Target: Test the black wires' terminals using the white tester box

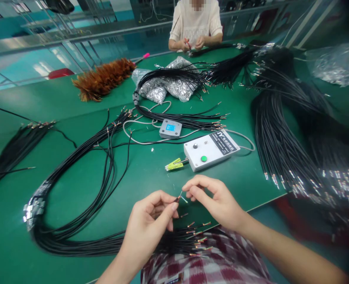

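A: L hand (147,221) pinched cable end (177,198) above green table (149,171); R hand (212,197) bunched fingertips by its wires (184,200) (couldn't tell if gripping).
B: Risk, imo; thin wires might've snapped if tugged hard.

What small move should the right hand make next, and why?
Probably draw the thin wires apart with the right hand: the left hand pinches the black cable just behind its end, where those wires fan out, and the right hand is close beside one of them.
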Action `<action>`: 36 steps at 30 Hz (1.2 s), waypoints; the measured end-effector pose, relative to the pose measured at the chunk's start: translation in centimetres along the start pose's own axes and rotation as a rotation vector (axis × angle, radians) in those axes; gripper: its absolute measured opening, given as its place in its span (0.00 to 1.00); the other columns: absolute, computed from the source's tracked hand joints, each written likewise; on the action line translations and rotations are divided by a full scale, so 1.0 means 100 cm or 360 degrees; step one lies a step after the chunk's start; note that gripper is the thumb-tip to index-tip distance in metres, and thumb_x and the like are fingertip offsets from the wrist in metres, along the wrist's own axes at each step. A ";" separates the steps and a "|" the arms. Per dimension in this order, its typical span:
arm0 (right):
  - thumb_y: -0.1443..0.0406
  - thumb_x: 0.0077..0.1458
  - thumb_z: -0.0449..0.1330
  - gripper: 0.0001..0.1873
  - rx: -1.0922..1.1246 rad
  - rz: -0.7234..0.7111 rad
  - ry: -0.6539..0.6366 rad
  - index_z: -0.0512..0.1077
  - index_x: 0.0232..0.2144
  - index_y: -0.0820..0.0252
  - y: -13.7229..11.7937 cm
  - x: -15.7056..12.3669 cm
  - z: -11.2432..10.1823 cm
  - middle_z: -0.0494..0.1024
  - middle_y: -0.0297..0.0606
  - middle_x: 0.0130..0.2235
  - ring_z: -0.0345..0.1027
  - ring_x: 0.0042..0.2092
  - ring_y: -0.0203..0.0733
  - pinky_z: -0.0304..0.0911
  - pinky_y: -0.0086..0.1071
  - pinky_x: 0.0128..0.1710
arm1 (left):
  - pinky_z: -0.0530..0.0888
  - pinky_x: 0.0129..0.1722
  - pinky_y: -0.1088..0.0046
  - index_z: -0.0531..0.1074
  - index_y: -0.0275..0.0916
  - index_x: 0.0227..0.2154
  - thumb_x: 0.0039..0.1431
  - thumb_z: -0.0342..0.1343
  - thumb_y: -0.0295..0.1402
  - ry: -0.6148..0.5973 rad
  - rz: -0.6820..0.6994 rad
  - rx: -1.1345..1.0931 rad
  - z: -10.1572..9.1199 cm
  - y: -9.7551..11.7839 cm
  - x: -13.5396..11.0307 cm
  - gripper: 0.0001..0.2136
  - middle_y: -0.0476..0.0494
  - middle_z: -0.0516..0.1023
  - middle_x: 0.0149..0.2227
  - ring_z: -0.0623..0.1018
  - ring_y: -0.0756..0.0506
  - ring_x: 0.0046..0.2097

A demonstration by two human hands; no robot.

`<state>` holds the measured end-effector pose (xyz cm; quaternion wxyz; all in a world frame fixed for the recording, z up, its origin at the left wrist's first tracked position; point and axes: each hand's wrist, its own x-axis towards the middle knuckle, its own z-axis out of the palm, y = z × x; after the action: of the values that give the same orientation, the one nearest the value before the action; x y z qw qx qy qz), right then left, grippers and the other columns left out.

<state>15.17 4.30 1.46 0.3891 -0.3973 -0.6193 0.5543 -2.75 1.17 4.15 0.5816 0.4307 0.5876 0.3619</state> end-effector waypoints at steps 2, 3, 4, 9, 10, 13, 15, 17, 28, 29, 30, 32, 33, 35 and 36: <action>0.64 0.62 0.56 0.08 -0.0007 0.0034 0.0013 0.75 0.35 0.59 -0.001 -0.001 0.000 0.77 0.34 0.31 0.70 0.34 0.36 0.64 0.30 0.36 | 0.66 0.19 0.78 0.72 0.35 0.25 0.51 0.63 0.35 0.0034 0.0001 -0.0011 0.002 0.001 -0.001 0.08 0.48 0.75 0.20 0.70 0.53 0.18; 0.64 0.60 0.57 0.07 -0.0021 0.0039 0.0012 0.75 0.34 0.59 -0.002 -0.001 0.000 0.78 0.35 0.31 0.70 0.34 0.37 0.63 0.30 0.36 | 0.65 0.18 0.78 0.72 0.35 0.25 0.50 0.63 0.35 0.0043 -0.0001 -0.0022 0.003 0.002 -0.001 0.09 0.48 0.75 0.20 0.70 0.53 0.18; 0.64 0.59 0.58 0.06 -0.0036 0.0044 0.0013 0.75 0.33 0.59 -0.003 -0.001 0.001 0.78 0.35 0.31 0.70 0.34 0.37 0.63 0.31 0.36 | 0.65 0.18 0.79 0.72 0.35 0.25 0.50 0.63 0.36 0.0046 -0.0003 -0.0036 0.003 0.002 0.000 0.09 0.48 0.75 0.20 0.69 0.53 0.18; 0.64 0.53 0.62 0.05 0.0220 0.0260 -0.0023 0.75 0.30 0.60 -0.003 0.002 0.007 0.76 0.33 0.27 0.66 0.29 0.35 0.59 0.30 0.31 | 0.65 0.17 0.79 0.70 0.35 0.26 0.51 0.64 0.38 -0.0005 -0.0030 -0.0116 0.005 -0.001 0.001 0.12 0.49 0.74 0.19 0.69 0.53 0.17; 0.63 0.52 0.63 0.06 0.0405 0.0362 -0.0068 0.74 0.29 0.61 -0.001 0.003 0.009 0.75 0.32 0.26 0.64 0.27 0.33 0.58 0.28 0.30 | 0.64 0.17 0.80 0.70 0.35 0.26 0.52 0.63 0.39 -0.0019 -0.0033 -0.0134 0.005 -0.002 0.001 0.12 0.49 0.74 0.19 0.69 0.53 0.17; 0.61 0.49 0.66 0.11 0.1048 0.0743 -0.0231 0.71 0.25 0.63 0.005 0.005 0.014 0.70 0.29 0.23 0.59 0.22 0.28 0.54 0.24 0.24 | 0.62 0.16 0.80 0.69 0.36 0.27 0.53 0.62 0.41 -0.0052 -0.0039 -0.0193 0.007 -0.008 0.002 0.13 0.49 0.73 0.20 0.69 0.53 0.17; 0.59 0.48 0.66 0.14 0.1237 0.0898 -0.0318 0.70 0.23 0.63 0.009 0.005 0.015 0.69 0.28 0.22 0.58 0.21 0.26 0.52 0.23 0.22 | 0.61 0.16 0.81 0.69 0.35 0.29 0.54 0.61 0.42 -0.0064 -0.0043 -0.0219 0.007 -0.012 0.002 0.14 0.49 0.73 0.20 0.68 0.54 0.17; 0.56 0.51 0.64 0.15 0.1097 0.0845 -0.0375 0.71 0.24 0.64 0.012 0.004 0.012 0.72 0.31 0.24 0.61 0.21 0.27 0.52 0.23 0.22 | 0.60 0.16 0.81 0.70 0.35 0.31 0.55 0.60 0.43 -0.0068 -0.0046 -0.0218 0.006 -0.015 0.002 0.14 0.50 0.72 0.20 0.65 0.55 0.16; 0.65 0.56 0.60 0.05 0.0089 0.0173 -0.0082 0.74 0.31 0.61 0.002 0.015 0.001 0.77 0.33 0.28 0.67 0.27 0.33 0.61 0.28 0.29 | 0.55 0.19 0.81 0.73 0.34 0.30 0.54 0.61 0.45 -0.0150 -0.0132 -0.0181 0.004 -0.008 0.001 0.16 0.52 0.65 0.18 0.59 0.54 0.21; 0.65 0.56 0.60 0.05 0.0053 0.0154 -0.0057 0.73 0.29 0.61 0.002 0.014 0.003 0.76 0.32 0.26 0.66 0.27 0.33 0.60 0.28 0.28 | 0.58 0.20 0.80 0.73 0.34 0.29 0.55 0.60 0.45 -0.0165 -0.0120 -0.0164 0.004 -0.007 0.001 0.16 0.52 0.65 0.19 0.61 0.54 0.22; 0.66 0.56 0.60 0.06 0.0016 0.0142 -0.0022 0.72 0.27 0.61 0.002 0.014 0.006 0.75 0.31 0.25 0.66 0.27 0.33 0.60 0.28 0.29 | 0.60 0.22 0.80 0.73 0.35 0.30 0.55 0.60 0.44 -0.0159 -0.0086 -0.0138 0.006 -0.007 0.001 0.15 0.51 0.66 0.20 0.63 0.53 0.23; 0.66 0.56 0.59 0.06 -0.0035 0.0138 0.0042 0.71 0.26 0.60 0.003 0.011 0.009 0.74 0.30 0.25 0.65 0.28 0.33 0.59 0.28 0.30 | 0.66 0.27 0.78 0.73 0.37 0.34 0.56 0.61 0.40 -0.0081 0.0046 -0.0050 0.010 -0.008 0.000 0.11 0.48 0.72 0.27 0.69 0.51 0.27; 0.66 0.56 0.59 0.06 -0.0041 0.0144 0.0062 0.70 0.26 0.60 0.004 0.009 0.011 0.74 0.30 0.25 0.65 0.28 0.33 0.58 0.28 0.30 | 0.68 0.31 0.77 0.73 0.38 0.36 0.56 0.61 0.38 -0.0014 0.0138 0.0000 0.013 -0.009 0.000 0.10 0.46 0.75 0.32 0.72 0.50 0.30; 0.65 0.56 0.59 0.07 -0.0007 0.0173 0.0082 0.69 0.26 0.60 0.005 0.006 0.014 0.72 0.30 0.25 0.64 0.28 0.33 0.57 0.28 0.29 | 0.70 0.35 0.76 0.74 0.40 0.38 0.54 0.62 0.34 0.0144 0.0302 0.0057 0.020 -0.011 0.000 0.08 0.44 0.77 0.38 0.75 0.48 0.35; 0.64 0.57 0.59 0.08 0.0033 0.0198 0.0084 0.68 0.26 0.60 0.006 0.005 0.015 0.71 0.29 0.24 0.63 0.27 0.33 0.56 0.28 0.28 | 0.70 0.33 0.76 0.74 0.40 0.36 0.55 0.62 0.33 0.0209 0.0342 0.0053 0.023 -0.013 0.001 0.07 0.45 0.77 0.36 0.75 0.48 0.34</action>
<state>13.65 4.24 0.79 0.3743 -0.4454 -0.5772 0.5730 -0.60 0.59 2.83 0.4925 0.4761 0.5809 0.4397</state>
